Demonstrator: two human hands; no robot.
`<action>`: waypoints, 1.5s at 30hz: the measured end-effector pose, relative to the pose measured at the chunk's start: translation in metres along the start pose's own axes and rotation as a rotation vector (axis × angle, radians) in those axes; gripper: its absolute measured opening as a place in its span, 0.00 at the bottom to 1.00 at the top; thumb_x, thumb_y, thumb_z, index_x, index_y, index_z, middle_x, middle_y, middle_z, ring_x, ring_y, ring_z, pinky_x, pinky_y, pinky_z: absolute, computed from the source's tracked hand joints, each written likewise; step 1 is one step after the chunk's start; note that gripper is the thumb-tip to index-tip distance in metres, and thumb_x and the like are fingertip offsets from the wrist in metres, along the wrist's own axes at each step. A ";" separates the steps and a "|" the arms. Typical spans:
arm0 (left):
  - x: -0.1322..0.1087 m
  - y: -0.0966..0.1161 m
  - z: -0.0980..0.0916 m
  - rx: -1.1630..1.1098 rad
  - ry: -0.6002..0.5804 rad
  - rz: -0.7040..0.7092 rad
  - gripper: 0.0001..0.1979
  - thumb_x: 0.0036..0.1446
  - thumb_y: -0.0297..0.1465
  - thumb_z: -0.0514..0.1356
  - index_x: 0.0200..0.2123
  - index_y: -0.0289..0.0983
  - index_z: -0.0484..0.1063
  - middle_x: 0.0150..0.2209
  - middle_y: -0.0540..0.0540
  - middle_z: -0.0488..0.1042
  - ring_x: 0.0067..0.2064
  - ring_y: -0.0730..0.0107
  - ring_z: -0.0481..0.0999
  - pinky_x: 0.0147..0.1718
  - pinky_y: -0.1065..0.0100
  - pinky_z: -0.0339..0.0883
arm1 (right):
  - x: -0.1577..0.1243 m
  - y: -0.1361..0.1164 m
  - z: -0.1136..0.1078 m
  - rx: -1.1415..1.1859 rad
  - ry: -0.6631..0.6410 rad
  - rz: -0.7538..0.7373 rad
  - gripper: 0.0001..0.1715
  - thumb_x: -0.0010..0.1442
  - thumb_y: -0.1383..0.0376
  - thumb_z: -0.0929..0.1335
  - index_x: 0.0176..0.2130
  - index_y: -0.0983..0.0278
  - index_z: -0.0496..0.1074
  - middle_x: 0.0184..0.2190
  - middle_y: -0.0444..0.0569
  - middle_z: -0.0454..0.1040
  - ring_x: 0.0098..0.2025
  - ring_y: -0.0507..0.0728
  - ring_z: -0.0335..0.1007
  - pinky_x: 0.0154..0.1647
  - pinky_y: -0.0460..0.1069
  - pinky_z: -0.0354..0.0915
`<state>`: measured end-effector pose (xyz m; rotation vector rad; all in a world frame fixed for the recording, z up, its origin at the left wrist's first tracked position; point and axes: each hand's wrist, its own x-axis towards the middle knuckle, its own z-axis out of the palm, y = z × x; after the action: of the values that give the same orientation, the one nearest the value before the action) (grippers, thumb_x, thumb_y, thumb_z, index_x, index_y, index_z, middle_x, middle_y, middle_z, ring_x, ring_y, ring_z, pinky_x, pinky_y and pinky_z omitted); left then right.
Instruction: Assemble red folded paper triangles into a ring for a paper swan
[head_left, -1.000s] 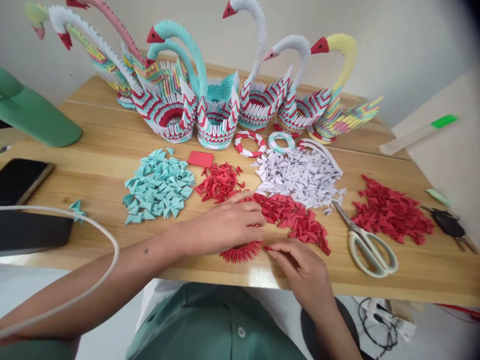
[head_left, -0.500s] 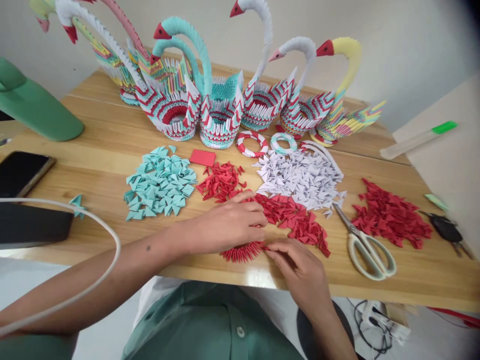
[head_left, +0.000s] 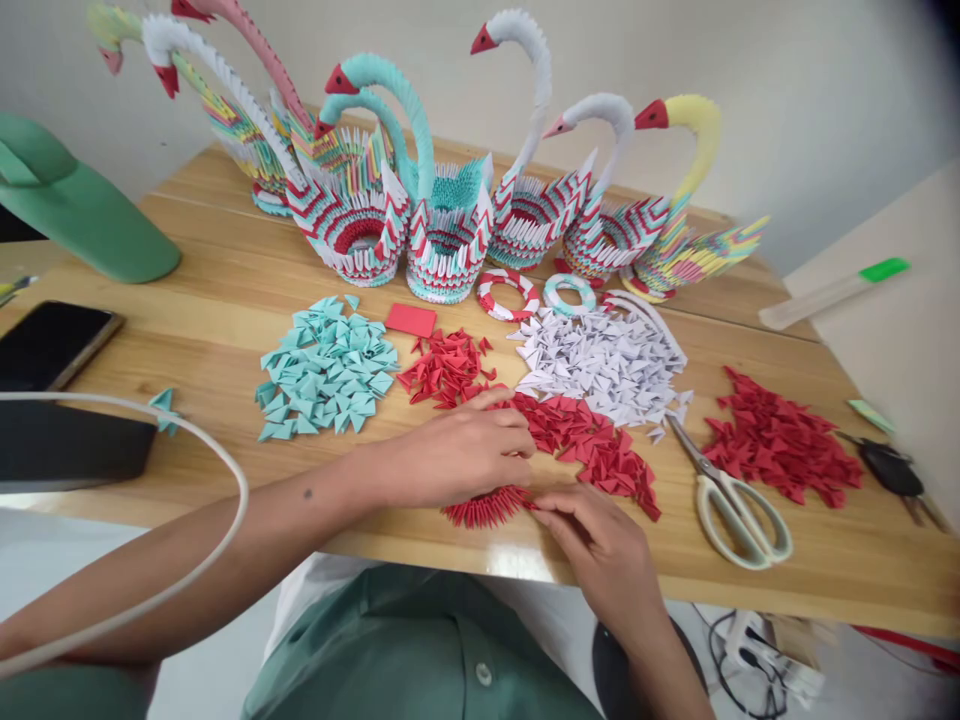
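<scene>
A ring of red folded-paper pieces (head_left: 487,508) lies near the table's front edge, its far part hidden under my left hand (head_left: 469,450). That hand comes from the left, its fingers bent over the ring and closed on it. At the ring's right side, my right hand (head_left: 592,535) pinches a small red paper piece (head_left: 529,505) between thumb and forefinger, touching the ring's edge. Loose red triangles (head_left: 577,437) spread just beyond both hands. A smaller group of red pieces (head_left: 446,367) lies farther back to the left.
Turquoise pieces (head_left: 330,368) are heaped at left, white ones (head_left: 600,362) behind the hands. Scissors (head_left: 739,515) and another red heap (head_left: 780,435) lie right. Paper swans (head_left: 450,240) line the back. A pale cable (head_left: 241,500) arcs across my left forearm.
The head view has shifted slightly, so the table's objects sit a little lower and, at left, farther right. Both hands keep nearly the same place at the ring.
</scene>
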<state>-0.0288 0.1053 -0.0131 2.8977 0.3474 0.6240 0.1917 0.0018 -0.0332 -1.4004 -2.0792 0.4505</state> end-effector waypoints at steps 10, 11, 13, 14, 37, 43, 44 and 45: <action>0.000 0.000 -0.002 -0.093 -0.077 -0.046 0.12 0.68 0.26 0.52 0.37 0.38 0.75 0.44 0.47 0.77 0.51 0.62 0.71 0.65 0.50 0.53 | -0.002 -0.002 0.000 0.011 0.000 0.013 0.04 0.65 0.66 0.69 0.37 0.58 0.75 0.31 0.43 0.80 0.33 0.55 0.77 0.39 0.50 0.71; 0.000 0.000 -0.002 -0.103 -0.078 -0.052 0.12 0.68 0.26 0.52 0.37 0.38 0.75 0.44 0.47 0.77 0.51 0.62 0.71 0.65 0.51 0.53 | -0.002 -0.002 0.000 0.010 -0.002 0.020 0.04 0.65 0.66 0.69 0.37 0.58 0.75 0.31 0.43 0.80 0.33 0.55 0.77 0.39 0.50 0.71; 0.000 -0.001 -0.002 -0.121 -0.075 -0.063 0.12 0.67 0.25 0.52 0.38 0.38 0.75 0.44 0.47 0.77 0.51 0.62 0.71 0.64 0.51 0.54 | -0.003 -0.001 0.001 0.009 -0.004 0.032 0.04 0.65 0.66 0.69 0.37 0.58 0.75 0.32 0.44 0.80 0.34 0.55 0.77 0.39 0.51 0.71; 0.000 -0.001 -0.002 -0.128 -0.071 -0.070 0.12 0.67 0.25 0.52 0.38 0.38 0.75 0.44 0.47 0.77 0.51 0.62 0.71 0.64 0.52 0.54 | -0.004 -0.001 0.001 0.006 -0.004 0.038 0.05 0.65 0.66 0.69 0.37 0.57 0.76 0.32 0.44 0.80 0.34 0.56 0.77 0.39 0.51 0.71; -0.002 -0.002 -0.003 -0.166 -0.031 -0.084 0.10 0.62 0.23 0.54 0.37 0.37 0.75 0.42 0.44 0.77 0.48 0.62 0.72 0.60 0.55 0.58 | 0.002 -0.016 0.001 0.079 0.070 0.244 0.08 0.63 0.60 0.69 0.33 0.58 0.77 0.31 0.45 0.81 0.31 0.57 0.77 0.33 0.49 0.72; -0.003 -0.003 0.001 -0.198 0.012 -0.084 0.10 0.62 0.22 0.55 0.34 0.37 0.74 0.41 0.46 0.77 0.47 0.64 0.72 0.60 0.56 0.58 | 0.005 -0.019 0.006 0.037 0.089 0.195 0.07 0.63 0.62 0.69 0.34 0.58 0.77 0.30 0.44 0.81 0.30 0.55 0.77 0.35 0.48 0.72; -0.003 -0.003 0.002 -0.199 0.022 -0.085 0.10 0.62 0.22 0.55 0.33 0.37 0.74 0.41 0.46 0.77 0.47 0.64 0.72 0.60 0.56 0.59 | 0.005 -0.019 0.007 0.030 0.095 0.180 0.07 0.64 0.63 0.69 0.34 0.58 0.77 0.31 0.44 0.81 0.31 0.55 0.77 0.35 0.48 0.72; -0.003 -0.004 0.003 -0.200 0.030 -0.084 0.10 0.62 0.22 0.54 0.33 0.37 0.74 0.41 0.46 0.77 0.47 0.64 0.72 0.60 0.57 0.59 | 0.004 -0.019 0.009 0.027 0.104 0.168 0.07 0.64 0.64 0.68 0.34 0.58 0.76 0.31 0.44 0.81 0.31 0.55 0.77 0.36 0.48 0.72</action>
<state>-0.0308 0.1078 -0.0172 2.6716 0.3847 0.6498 0.1710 -0.0013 -0.0282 -1.5556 -1.8750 0.4619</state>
